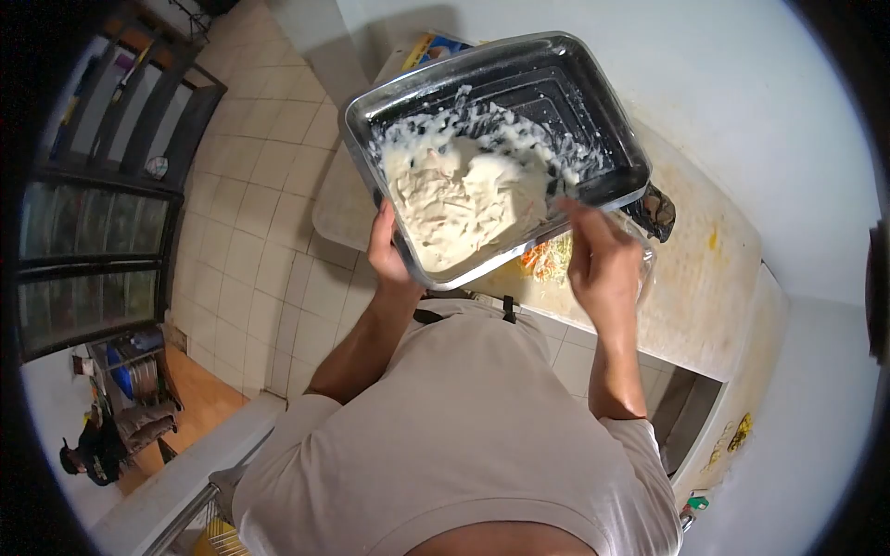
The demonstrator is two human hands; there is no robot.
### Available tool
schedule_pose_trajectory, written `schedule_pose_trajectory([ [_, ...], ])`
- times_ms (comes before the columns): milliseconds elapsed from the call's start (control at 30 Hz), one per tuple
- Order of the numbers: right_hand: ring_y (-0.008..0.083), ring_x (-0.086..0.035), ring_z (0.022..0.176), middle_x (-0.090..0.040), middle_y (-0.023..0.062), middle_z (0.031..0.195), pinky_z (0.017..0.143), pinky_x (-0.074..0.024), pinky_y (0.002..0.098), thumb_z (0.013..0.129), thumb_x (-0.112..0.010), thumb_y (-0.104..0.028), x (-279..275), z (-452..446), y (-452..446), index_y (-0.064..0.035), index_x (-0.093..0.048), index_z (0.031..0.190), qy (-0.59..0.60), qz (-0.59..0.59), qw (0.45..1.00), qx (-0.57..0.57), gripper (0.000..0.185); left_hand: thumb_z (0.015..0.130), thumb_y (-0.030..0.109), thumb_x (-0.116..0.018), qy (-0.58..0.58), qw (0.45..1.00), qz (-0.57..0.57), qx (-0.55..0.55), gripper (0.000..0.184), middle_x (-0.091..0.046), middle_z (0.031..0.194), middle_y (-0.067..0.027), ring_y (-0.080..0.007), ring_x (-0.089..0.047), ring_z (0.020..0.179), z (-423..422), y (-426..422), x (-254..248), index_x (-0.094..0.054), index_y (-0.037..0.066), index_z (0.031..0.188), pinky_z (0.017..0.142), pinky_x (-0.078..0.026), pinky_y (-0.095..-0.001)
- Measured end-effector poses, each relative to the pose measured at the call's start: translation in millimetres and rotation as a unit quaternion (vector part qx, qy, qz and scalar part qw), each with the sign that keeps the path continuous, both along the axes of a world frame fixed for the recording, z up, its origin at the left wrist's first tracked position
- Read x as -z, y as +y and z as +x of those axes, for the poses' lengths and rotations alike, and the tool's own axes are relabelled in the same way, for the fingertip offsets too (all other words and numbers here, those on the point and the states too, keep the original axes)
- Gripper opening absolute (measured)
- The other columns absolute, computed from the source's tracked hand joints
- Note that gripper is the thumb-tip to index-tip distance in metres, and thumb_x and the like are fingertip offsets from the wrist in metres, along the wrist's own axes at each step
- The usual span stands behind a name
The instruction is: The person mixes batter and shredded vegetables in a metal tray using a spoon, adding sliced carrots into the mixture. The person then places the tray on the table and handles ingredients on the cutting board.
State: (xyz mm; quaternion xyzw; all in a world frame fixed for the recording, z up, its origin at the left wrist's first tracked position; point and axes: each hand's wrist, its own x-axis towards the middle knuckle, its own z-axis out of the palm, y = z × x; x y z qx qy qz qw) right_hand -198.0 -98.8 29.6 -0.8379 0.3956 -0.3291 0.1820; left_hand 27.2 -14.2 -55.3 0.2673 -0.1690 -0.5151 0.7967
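From left to right, our left hand (389, 248) grasps the near-left rim of a deep metal pan (575, 107), seemingly to steady it over the tabletop (700, 292); inside, a thick creamy mixture (464, 199) heaps towards that hand, perhaps gathered by a tilt. Shredded vegetables (547, 261) show below the near rim, and beside them our right hand (603, 255) curls at the pan's edge, too blurred for us to tell whether it grips anything.

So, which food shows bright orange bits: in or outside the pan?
The shredded pile showing beside the right hand, partly hidden by the metal pan; the mixture inside that pan is creamy white instead.
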Motion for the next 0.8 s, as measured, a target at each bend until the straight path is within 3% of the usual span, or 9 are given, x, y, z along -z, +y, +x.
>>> schedule_pose_trajectory([
  [133, 0.037, -0.066, 0.067, -0.069, 0.0198, 0.082, 0.06, -0.0496, 0.0396, 0.091, -0.06, 0.004, 8.2, -0.3, -15.9, -0.0067, -0.072, 0.111, 0.029, -0.004, 0.994, 0.102, 0.026, 0.102, 0.042, -0.038, 0.012, 1.0, -0.01, -0.013, 0.063, -0.055, 0.142, -0.0157, -0.0286, -0.056, 0.127, 0.3, -1.4, 12.6, -0.043, -0.002, 0.147, 0.109, -0.043, -0.0402],
  [233, 0.0348, -0.069, 0.069, -0.071, 0.0155, 0.085, 0.059, -0.053, 0.0422, 0.084, -0.064, 0.002, 10.9, -14.7, -10.7, -0.0078, -0.071, 0.11, 0.064, 0.0, 0.998, 0.02, 0.028, 0.102, 0.042, -0.039, 0.0, 1.0, 0.001, -0.03, 0.063, -0.056, 0.142, -0.0155, -0.0284, -0.057, 0.126, -3.5, -3.1, 12.6, -0.044, -0.002, 0.147, 0.109, -0.043, -0.0396],
  [333, 0.0349, -0.068, 0.069, -0.068, 0.0195, 0.08, 0.062, -0.0503, 0.038, 0.091, -0.058, 0.006, 1.4, -15.5, 1.3, -0.0065, -0.073, 0.109, 0.023, 0.028, 0.999, -0.027, 0.026, 0.102, 0.042, -0.039, -0.003, 0.999, 0.015, -0.031, 0.062, -0.056, 0.141, -0.0151, -0.0277, -0.057, 0.125, -7.7, -0.8, 5.0, -0.045, -0.002, 0.146, 0.107, -0.044, -0.0392],
  [467, 0.0333, -0.067, 0.067, -0.067, 0.019, 0.078, 0.061, -0.05, 0.0354, 0.091, -0.059, 0.005, 8.4, -21.0, -15.0, -0.0038, -0.072, 0.108, 0.007, -0.026, 0.998, 0.058, 0.023, 0.103, 0.043, -0.038, 0.014, 0.999, 0.017, -0.031, 0.061, -0.057, 0.139, -0.0143, -0.0268, -0.058, 0.124, -5.8, -0.7, 10.7, -0.046, -0.001, 0.145, 0.106, -0.045, -0.039],
  [567, 0.035, -0.066, 0.064, -0.068, 0.0182, 0.08, 0.058, -0.0497, 0.0429, 0.085, -0.064, 0.004, 19.3, -23.6, -21.3, -0.0076, -0.071, 0.11, 0.03, -0.045, 0.993, 0.101, 0.028, 0.104, 0.041, -0.035, 0.016, 0.999, -0.014, -0.032, 0.061, -0.055, 0.142, -0.0191, -0.0314, -0.057, 0.126, -2.1, -1.8, 20.9, -0.045, -0.003, 0.145, 0.108, -0.045, -0.0441],
  [667, 0.0342, -0.064, 0.063, -0.066, 0.0191, 0.076, 0.06, -0.0493, 0.0368, 0.091, -0.061, 0.002, 14.3, -29.3, -4.7, -0.0069, -0.074, 0.108, 0.048, 0.007, 0.997, 0.055, 0.023, 0.104, 0.042, -0.035, 0.014, 0.999, -0.015, -0.045, 0.062, -0.054, 0.143, -0.019, -0.0315, -0.057, 0.127, -12.5, -3.2, 15.8, -0.045, -0.003, 0.145, 0.109, -0.044, -0.0442],
  [800, 0.0342, -0.063, 0.062, -0.066, 0.0193, 0.075, 0.059, -0.0489, 0.0381, 0.09, -0.06, 0.004, -1.4, -19.9, 10.1, -0.0069, -0.074, 0.107, 0.02, 0.004, 1.0, 0.016, 0.024, 0.103, 0.042, -0.036, 0.01, 0.999, 0.007, -0.041, 0.06, -0.056, 0.141, -0.0139, -0.0266, -0.057, 0.126, -15.3, -2.8, 8.1, -0.045, -0.001, 0.145, 0.107, -0.044, -0.039],
])
